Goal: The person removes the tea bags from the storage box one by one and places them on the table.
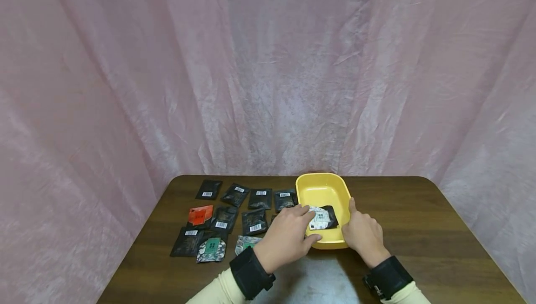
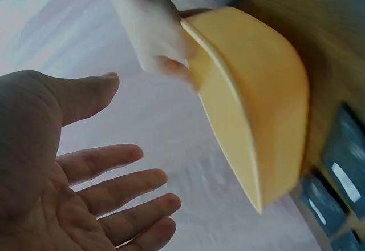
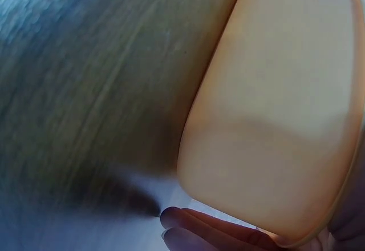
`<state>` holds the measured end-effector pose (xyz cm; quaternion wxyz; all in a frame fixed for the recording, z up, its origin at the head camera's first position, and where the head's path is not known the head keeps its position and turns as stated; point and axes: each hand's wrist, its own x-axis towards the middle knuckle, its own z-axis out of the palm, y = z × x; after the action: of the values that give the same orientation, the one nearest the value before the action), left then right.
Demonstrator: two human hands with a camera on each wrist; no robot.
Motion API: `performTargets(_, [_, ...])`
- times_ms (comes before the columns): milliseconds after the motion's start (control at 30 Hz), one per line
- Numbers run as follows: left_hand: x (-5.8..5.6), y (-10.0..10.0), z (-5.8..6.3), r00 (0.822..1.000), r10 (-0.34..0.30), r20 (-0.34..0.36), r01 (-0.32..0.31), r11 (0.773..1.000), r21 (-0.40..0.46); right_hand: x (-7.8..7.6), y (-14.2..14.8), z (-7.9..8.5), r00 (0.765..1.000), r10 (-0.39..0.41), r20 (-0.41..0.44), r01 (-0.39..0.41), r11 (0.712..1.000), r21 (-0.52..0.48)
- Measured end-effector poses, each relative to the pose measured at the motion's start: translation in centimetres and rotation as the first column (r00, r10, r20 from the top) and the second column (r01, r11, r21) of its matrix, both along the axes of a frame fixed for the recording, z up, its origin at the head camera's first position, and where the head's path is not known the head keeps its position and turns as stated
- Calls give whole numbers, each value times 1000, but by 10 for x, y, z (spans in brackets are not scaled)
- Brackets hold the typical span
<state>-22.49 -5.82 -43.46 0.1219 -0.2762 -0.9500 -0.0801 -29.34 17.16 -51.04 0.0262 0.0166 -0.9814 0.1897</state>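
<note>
A yellow plastic basin [image 1: 320, 196] stands on the table, with a black-and-white packet [image 1: 321, 218] lying inside it. My right hand [image 1: 365, 233] grips the basin's near right rim, one finger stretched along the edge. Seen from the right wrist, fingertips [image 3: 191, 223] curl beside the basin's outer wall [image 3: 274, 102]. Over the basin's left side is my left hand [image 1: 289, 236], its fingers loosely spread. The left wrist view shows that hand [image 2: 97, 177] holding nothing, apart from the basin [image 2: 256, 97].
To the left lie several flat black packets [image 1: 260, 199] with white labels. Among them are an orange-topped packet [image 1: 200, 216] and a green-and-white patterned one [image 1: 211, 249]; another patterned packet [image 1: 247, 242] is partly covered by the left hand. A pink curtain [image 1: 268, 71] hangs behind the wooden table [image 1: 418, 234].
</note>
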Motion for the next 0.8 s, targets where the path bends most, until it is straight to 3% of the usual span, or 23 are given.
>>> performTargets(167, [-24,26,-1,998,-61,-33,61,998,-7,0,2,1,1000,4,-9,-4,1000,-7])
performTargets(333, [-53,43,-11,996,-59,68,60,998,-18,-1,1,0,1000,3,-8,-3,1000,-8])
performTargets(533, [-85,55,-33,983,-4,183,22,995,-98,-1,2,1,1000,-9,-1,9,1000,4])
performTargets(667, [-100,57,-51,986,-2,169,33,982,-184,-1,1,0,1000,-10,-2,10,1000,3])
performTargets(800, [-108,57,-68,991,6,135,28,968,-248,0,-1,-1,1000,-14,4,14,1000,-4])
